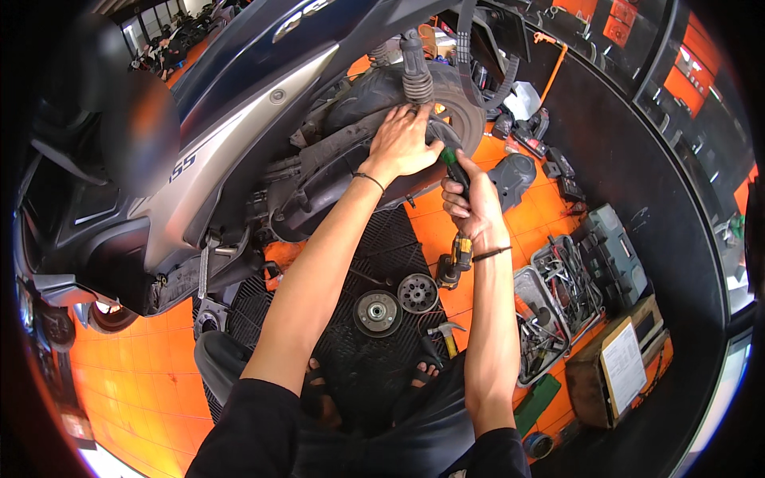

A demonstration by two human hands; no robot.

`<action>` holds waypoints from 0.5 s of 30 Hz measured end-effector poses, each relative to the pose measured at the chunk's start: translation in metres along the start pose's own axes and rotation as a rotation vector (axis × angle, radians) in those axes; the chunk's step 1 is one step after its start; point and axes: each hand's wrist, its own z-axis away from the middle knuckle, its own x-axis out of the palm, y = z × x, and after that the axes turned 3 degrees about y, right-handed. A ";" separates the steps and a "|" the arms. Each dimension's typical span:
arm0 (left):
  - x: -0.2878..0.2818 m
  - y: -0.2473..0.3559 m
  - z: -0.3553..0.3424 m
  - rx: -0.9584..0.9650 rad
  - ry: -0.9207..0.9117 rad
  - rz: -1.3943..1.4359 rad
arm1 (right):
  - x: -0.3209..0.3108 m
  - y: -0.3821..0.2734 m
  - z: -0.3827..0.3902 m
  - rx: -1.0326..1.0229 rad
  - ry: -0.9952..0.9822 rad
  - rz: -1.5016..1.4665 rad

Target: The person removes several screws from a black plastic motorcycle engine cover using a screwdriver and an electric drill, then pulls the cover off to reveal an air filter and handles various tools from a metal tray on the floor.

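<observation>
A scooter [247, 131] with dark blue and silver bodywork stands across the upper left. My left hand [401, 143] lies with fingers spread on its dark engine-side casing [335, 179], just below the shock absorber [415, 68]. Beside it, my right hand [476, 197] is wrapped round a screwdriver [454, 169] with a green and black handle. The screwdriver points up toward the rear end of the casing, near the rear wheel [460, 107]. Its tip is hidden, so I cannot tell whether it touches anything.
A yellow-black cordless power tool [456, 261], a round clutch part [377, 313], a perforated drum [417, 293] and a hammer [449, 338] lie below my arms. On the right are a metal tool tray [522, 280], a grey-green case [612, 251] and a wooden box [586, 390].
</observation>
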 end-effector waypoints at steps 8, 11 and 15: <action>-0.004 0.008 0.000 -0.024 0.000 0.075 | -0.009 -0.003 -0.010 -0.685 0.291 1.064; -0.003 0.000 -0.002 0.032 0.003 0.061 | -0.002 0.000 0.000 -0.950 0.435 1.570; -0.004 -0.001 0.003 0.067 -0.051 -0.048 | -0.007 0.007 -0.004 -1.016 0.522 1.587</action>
